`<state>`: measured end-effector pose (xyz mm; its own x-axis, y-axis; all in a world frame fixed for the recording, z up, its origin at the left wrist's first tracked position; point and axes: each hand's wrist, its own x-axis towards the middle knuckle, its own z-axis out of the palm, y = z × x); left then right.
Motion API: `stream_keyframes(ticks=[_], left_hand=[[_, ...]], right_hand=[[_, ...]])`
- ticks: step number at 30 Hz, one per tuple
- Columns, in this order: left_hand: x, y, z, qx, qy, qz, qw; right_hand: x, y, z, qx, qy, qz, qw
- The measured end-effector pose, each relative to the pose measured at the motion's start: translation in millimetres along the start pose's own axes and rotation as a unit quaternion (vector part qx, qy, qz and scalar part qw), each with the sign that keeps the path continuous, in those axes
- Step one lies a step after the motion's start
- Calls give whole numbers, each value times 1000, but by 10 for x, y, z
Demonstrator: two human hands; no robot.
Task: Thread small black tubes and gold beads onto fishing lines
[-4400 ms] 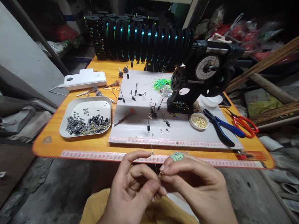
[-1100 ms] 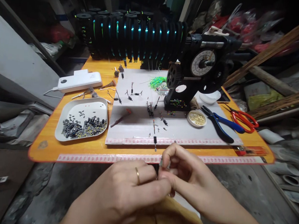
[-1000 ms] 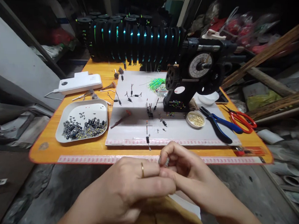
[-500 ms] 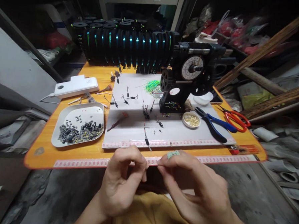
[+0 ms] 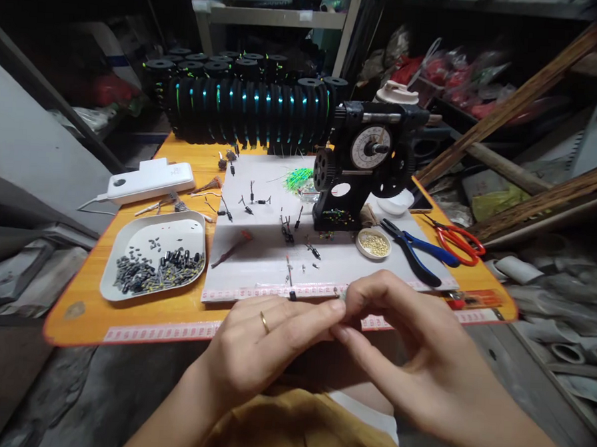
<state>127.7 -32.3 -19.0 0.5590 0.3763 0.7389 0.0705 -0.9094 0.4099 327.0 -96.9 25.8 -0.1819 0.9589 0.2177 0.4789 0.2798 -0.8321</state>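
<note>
My left hand (image 5: 267, 342), with a ring on one finger, is turned back up. Its fingers reach right, close together, and their tips meet those of my right hand; its thumb is hidden. My right hand (image 5: 406, 349) has thumb and index finger pinched together. Whatever small thing lies between the fingertips is too hidden to name. Just beyond the hands, on the white board (image 5: 256, 268), lies a thin wire-like piece with a black sleeve (image 5: 291, 294). Several similar black-sleeved pieces (image 5: 286, 233) lie farther back.
At left stands a white tray (image 5: 110, 267) of small dark parts, with a white power bank (image 5: 150, 181) behind. A black geared winding machine (image 5: 354, 160) carries spools. Right of centre are a dish of gold beads (image 5: 374, 243), blue-handled pliers (image 5: 417, 253) and red-handled scissors (image 5: 460, 244).
My left hand has turned palm down, straightened its fingers and moved right to meet my right hand's fingertips. My right hand stays pinched. The view has shifted slightly.
</note>
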Motion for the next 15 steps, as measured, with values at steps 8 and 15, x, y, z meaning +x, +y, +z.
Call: stream_keyframes(ticks=[8, 15], left_hand=[[-7, 67, -87, 108, 4, -24, 994], [17, 150, -119, -8, 54, -176, 983]], right_hand=[[85, 55, 86, 2, 14, -12, 1000], [89, 123, 258, 17, 61, -62, 996]])
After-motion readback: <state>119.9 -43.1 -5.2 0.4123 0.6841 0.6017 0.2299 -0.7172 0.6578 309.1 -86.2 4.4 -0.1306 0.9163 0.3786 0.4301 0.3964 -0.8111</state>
